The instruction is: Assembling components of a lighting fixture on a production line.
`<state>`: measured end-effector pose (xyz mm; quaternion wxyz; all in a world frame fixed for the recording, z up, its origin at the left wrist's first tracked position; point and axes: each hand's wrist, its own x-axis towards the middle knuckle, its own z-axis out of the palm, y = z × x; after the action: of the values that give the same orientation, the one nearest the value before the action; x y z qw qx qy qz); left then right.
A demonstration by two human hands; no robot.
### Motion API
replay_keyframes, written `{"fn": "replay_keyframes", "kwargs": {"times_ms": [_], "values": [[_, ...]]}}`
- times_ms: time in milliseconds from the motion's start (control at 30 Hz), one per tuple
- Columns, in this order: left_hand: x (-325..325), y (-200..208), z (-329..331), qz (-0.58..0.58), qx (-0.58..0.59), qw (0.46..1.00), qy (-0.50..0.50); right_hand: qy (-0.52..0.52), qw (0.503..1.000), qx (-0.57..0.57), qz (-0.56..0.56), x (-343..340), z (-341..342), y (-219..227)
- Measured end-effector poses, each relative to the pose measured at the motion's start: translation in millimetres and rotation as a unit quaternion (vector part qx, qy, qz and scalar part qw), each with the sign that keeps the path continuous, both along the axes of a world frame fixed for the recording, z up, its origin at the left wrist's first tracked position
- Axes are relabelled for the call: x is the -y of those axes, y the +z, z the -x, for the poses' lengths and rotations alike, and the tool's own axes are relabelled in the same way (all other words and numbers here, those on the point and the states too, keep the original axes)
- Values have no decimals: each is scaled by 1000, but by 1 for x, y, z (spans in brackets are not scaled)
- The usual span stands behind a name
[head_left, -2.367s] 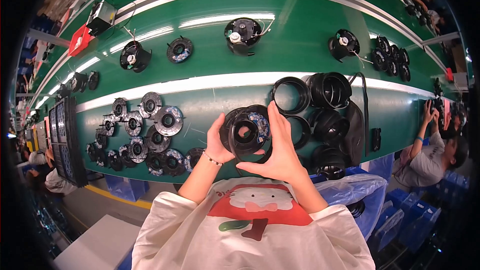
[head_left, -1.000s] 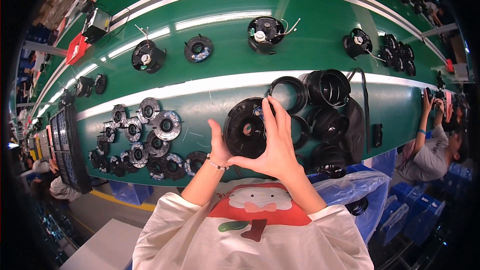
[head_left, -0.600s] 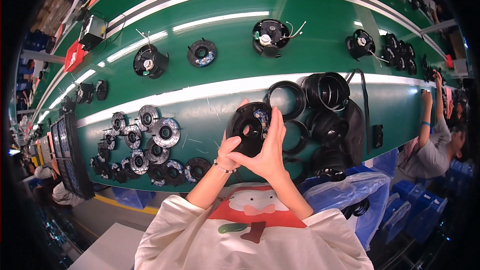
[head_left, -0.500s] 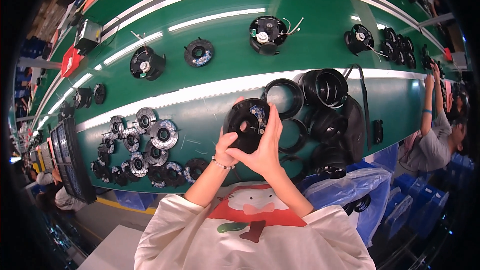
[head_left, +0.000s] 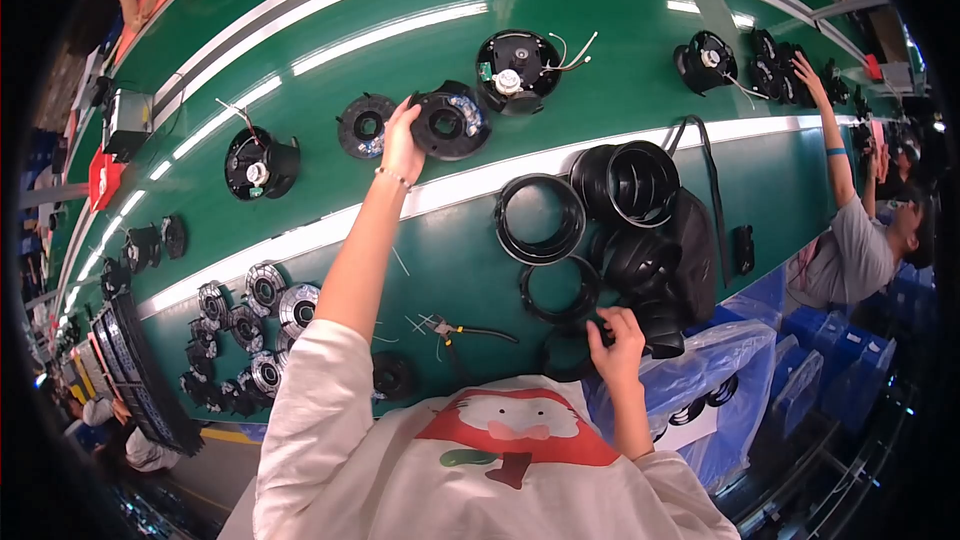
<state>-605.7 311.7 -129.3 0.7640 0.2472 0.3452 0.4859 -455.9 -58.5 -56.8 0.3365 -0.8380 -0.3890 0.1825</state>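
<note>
At the far end of my reach, my left hand (head_left: 403, 143) grips the left rim of a black ring-shaped housing (head_left: 432, 140) that carries a small blue circuit board. It is over the green conveyor, beside a similar black ring part (head_left: 352, 130) and close to a black round motor housing (head_left: 522, 106) with white wires. Near the bench's front edge, my right hand (head_left: 620, 348) is empty, with thumb and bent fingers apart. Black cylindrical shells (head_left: 662, 325) and a black ring (head_left: 566, 352) are right by it. Cutting pliers (head_left: 480, 332) with yellow-and-black handles rest on the bench.
Several ring parts with circuit boards (head_left: 265, 285) are grouped at the bench's left, near a black rack (head_left: 130, 360). Large black rings (head_left: 540, 258) stand right of centre. A blue plastic-lined bin (head_left: 745, 360) sits at front right. Another person's arm (head_left: 835, 140) reaches over the conveyor.
My left hand has carried the ring-shaped housing forward and left, from the bench to above the conveyor. My right hand has let go of it and moved down to the right. The pliers are now uncovered.
</note>
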Motion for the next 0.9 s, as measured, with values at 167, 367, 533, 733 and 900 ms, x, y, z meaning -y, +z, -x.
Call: {"fn": "replay_keyframes", "kwargs": {"times_ms": [167,367,533,733,900], "values": [[-8,-31,-18,-192,-250,949,-5,129,984,120,13,35,7,-13],[-23,19,12,-540,-536,642,99,113,978,160,65,39,0,-36],[-46,11,51,-434,-736,518,45,152,968,166,109,28,-3,-37],[-26,23,59,-330,-668,667,-25,219,965,133,63,13,-14,-7],[35,18,80,-291,-511,808,29,186,979,79,-29,-24,2,50]]}}
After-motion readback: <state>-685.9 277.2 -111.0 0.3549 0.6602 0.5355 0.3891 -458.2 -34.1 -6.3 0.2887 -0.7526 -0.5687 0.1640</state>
